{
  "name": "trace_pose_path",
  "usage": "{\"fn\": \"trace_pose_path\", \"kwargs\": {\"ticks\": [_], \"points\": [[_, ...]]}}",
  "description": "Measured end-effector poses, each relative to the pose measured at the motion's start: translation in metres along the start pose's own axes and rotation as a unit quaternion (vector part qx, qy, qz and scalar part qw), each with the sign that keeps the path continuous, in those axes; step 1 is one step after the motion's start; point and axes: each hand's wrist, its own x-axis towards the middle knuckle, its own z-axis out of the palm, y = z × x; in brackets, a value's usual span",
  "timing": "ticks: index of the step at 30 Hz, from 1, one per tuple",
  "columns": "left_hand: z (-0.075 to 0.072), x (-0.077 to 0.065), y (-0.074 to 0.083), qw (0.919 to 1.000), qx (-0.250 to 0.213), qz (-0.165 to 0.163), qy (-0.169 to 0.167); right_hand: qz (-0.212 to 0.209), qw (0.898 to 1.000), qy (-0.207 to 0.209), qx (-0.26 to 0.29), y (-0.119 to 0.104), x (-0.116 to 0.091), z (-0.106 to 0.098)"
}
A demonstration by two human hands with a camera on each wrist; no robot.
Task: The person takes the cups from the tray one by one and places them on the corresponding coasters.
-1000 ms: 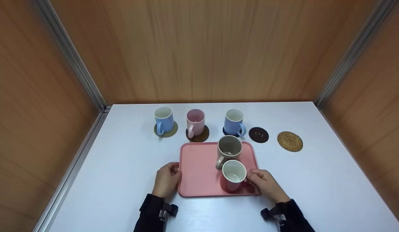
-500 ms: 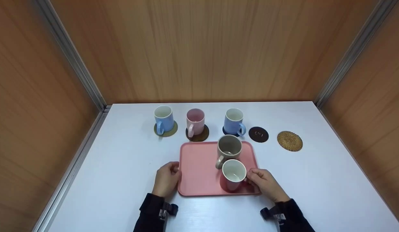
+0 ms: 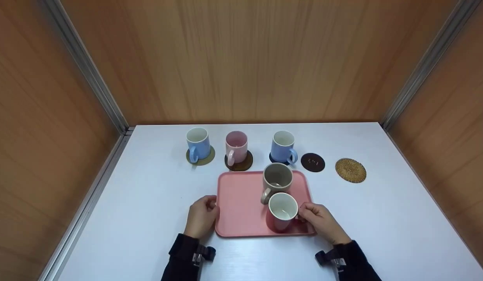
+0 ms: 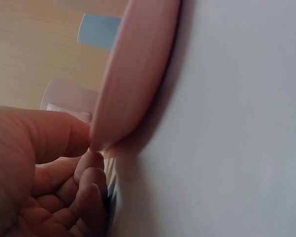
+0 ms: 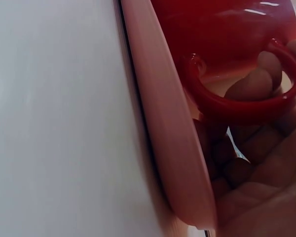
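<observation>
A pink tray lies on the white table, bearing two mugs on its right half. The nearer one is a red mug with a white inside; a taupe mug stands right behind it, handle turned to the front left. My left hand pinches the tray's left rim, thumb above and curled fingers below in the left wrist view. With fingers hooked through the red handle, my right hand holds the red mug, the other fingers beside the tray's right edge.
Behind the tray, a light blue mug, a pink mug and a second blue mug each stand on a coaster. A dark coaster and a woven coaster lie to the right. Wooden walls enclose the table.
</observation>
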Motion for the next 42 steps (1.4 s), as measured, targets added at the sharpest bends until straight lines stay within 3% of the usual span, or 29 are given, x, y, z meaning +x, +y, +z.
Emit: {"fn": "trace_pose_path", "kwargs": {"ticks": [21, 33, 42], "points": [[-0.0001, 0.0009, 0.0008, 1.0, 0.001, 0.001, 0.006, -0.004, 0.999, -0.009, -0.052, -0.0011, 0.0006, -0.0027], [0.0006, 0.001, 0.0, 1.0, 0.002, 0.003, 0.003, 0.022, 0.999, -0.012, -0.024, -0.0037, -0.0009, -0.0039], [0.0006, 0.0011, -0.0003, 1.0, 0.007, 0.005, 0.003, 0.005, 0.999, -0.017, -0.041, -0.007, -0.0017, -0.0019]]}}
